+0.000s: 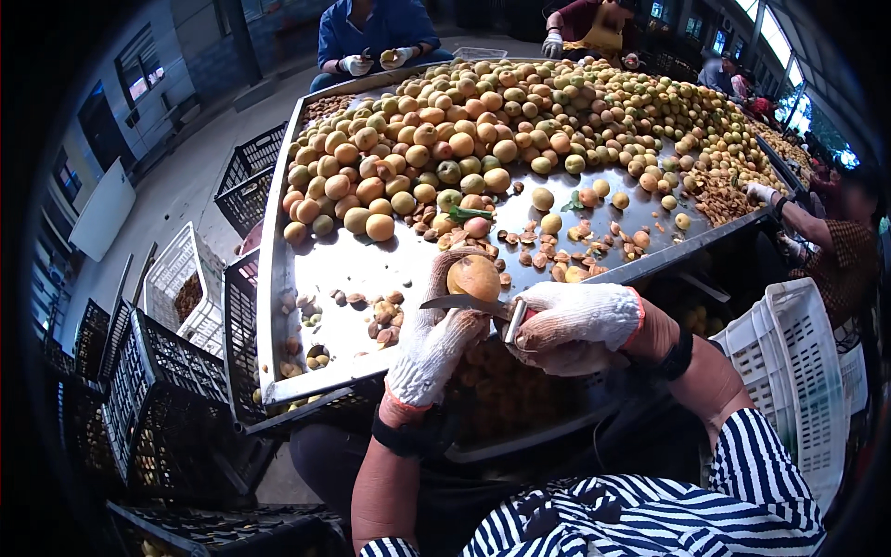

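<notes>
My left hand (429, 345), in a white knitted glove, is closed around an orange-yellow apricot (474, 277) at the near edge of the metal table. My right hand (583, 320), gloved too, grips a small knife. The dark, curved blade of the knife (457, 302) points left and lies across the near side of the apricot, close to my left thumb. Whether it has cut the skin I cannot tell. Just beyond my hands, brown pits (382, 320) and a green leaf (467, 213) lie on the steel top.
A large heap of apricots (445, 130) covers the far part of the table (269, 306). Black crates (167, 371) and a white crate (190, 278) stand at left, white baskets (789, 362) at right. Other people (376, 37) sit around the table, some in gloves.
</notes>
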Demonstrator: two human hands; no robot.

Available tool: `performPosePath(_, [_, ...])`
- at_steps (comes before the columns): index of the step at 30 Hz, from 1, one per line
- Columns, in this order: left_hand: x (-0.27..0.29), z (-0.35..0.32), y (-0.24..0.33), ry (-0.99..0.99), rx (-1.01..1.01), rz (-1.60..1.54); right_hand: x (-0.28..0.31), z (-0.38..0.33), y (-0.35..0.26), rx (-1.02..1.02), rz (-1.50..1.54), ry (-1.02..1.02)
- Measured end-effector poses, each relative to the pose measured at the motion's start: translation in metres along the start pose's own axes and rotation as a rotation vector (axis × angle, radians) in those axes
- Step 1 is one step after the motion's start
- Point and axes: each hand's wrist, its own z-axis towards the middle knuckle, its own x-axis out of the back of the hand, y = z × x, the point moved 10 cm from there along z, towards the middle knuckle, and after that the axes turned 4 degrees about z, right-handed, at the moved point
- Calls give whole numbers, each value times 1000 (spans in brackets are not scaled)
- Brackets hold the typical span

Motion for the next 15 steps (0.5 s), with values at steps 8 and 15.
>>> performPosePath(8, [5,10,-17,28,1,-188,10,-35,-90,602,-805,715])
performPosePath(15, [-5,0,-34,-73,159,-7,18,-3,-80,518,-945,594])
